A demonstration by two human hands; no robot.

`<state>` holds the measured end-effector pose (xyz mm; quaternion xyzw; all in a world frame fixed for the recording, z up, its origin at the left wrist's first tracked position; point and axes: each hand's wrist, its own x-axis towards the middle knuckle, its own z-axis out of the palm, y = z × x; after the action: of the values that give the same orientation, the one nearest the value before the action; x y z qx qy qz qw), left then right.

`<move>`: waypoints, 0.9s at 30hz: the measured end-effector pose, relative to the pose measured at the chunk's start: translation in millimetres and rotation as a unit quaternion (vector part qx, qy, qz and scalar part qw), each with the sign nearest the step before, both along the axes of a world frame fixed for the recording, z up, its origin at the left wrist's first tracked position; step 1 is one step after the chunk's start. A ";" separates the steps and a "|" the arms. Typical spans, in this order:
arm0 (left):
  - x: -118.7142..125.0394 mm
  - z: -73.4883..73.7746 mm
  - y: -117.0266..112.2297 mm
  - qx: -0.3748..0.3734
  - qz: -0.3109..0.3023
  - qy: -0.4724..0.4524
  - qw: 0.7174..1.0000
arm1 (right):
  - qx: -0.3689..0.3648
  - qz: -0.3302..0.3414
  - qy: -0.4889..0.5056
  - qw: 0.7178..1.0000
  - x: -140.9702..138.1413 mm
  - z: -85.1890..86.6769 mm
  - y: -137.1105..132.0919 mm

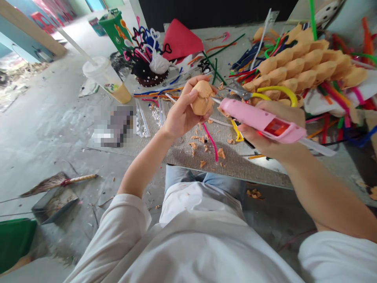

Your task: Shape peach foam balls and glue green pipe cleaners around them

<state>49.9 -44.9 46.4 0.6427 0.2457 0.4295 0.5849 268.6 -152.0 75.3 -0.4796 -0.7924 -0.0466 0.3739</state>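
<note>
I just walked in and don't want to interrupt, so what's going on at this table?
A person's left hand holds up a rounded tan piece, while the right hand grips a pink glue gun with its nozzle pointed at the piece's torn side. Whether they touch is hard to tell. A pale glue stick sticks out of the gun's back. Tan scraps lie on the table below.

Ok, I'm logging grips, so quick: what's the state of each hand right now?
Left hand: closed, holding a rounded tan piece.
Right hand: closed, holding the pink glue gun.
</note>
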 end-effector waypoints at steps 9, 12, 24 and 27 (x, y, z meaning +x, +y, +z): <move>0.0 0.2 1.2 0.001 -0.018 0.021 1.000 | 0.024 -0.021 0.019 0.999 -3.8 -10.6 4.7; -1.5 0.0 0.6 0.007 -0.015 0.016 1.000 | 0.036 -0.030 0.027 0.999 -2.6 -12.0 4.3; -3.1 -4.4 0.5 0.118 0.058 0.021 0.991 | 0.006 -0.061 -0.007 0.998 8.8 -17.2 4.6; -2.2 -7.8 6.3 0.186 0.069 0.026 0.980 | -0.004 -0.068 -0.017 0.998 11.9 -19.3 3.8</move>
<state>47.8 -38.6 38.6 0.7324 0.2203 0.4907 0.4174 280.5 -148.3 56.1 -0.5331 -0.7646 -0.0768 0.3540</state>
